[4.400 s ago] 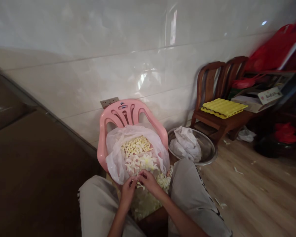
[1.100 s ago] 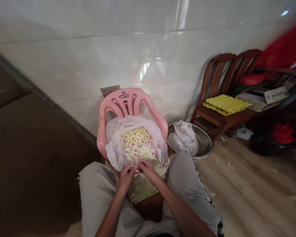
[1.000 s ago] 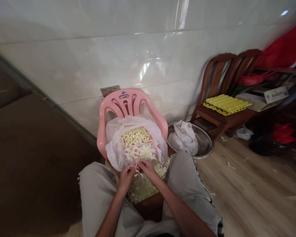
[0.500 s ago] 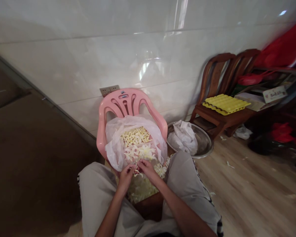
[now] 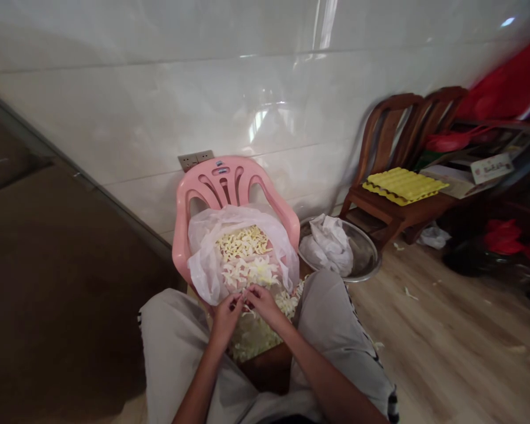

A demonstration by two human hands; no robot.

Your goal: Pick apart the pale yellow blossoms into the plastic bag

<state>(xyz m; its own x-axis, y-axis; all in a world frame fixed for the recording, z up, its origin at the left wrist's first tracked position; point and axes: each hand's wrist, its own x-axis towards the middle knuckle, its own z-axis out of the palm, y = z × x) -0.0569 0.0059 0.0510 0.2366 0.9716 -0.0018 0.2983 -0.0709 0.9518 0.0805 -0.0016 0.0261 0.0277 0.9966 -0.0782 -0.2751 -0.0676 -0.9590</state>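
My left hand (image 5: 228,312) and my right hand (image 5: 262,303) meet over the front edge of a pink plastic chair (image 5: 183,229). Fingertips of both are pinched together around a small pale flower piece, mostly hidden by the fingers. A translucent plastic bag (image 5: 202,268) lies spread open on the seat. On it sit small yellowish buds (image 5: 244,242) at the back and larger white petals (image 5: 251,272) nearer to me. Below my hands, between my knees, more pale petals (image 5: 254,338) lie in a heap.
Right of the chair, a metal basin (image 5: 364,253) holds a crumpled white bag (image 5: 331,247). A wooden chair (image 5: 384,215) bears yellow egg trays (image 5: 404,184) and an open box (image 5: 459,175). Scraps lie on the wooden floor (image 5: 433,330). Behind stands a tiled wall (image 5: 159,112).
My fingers have shifted slightly around the small piece, and the pale strand below them shows less. The view has moved very slightly.
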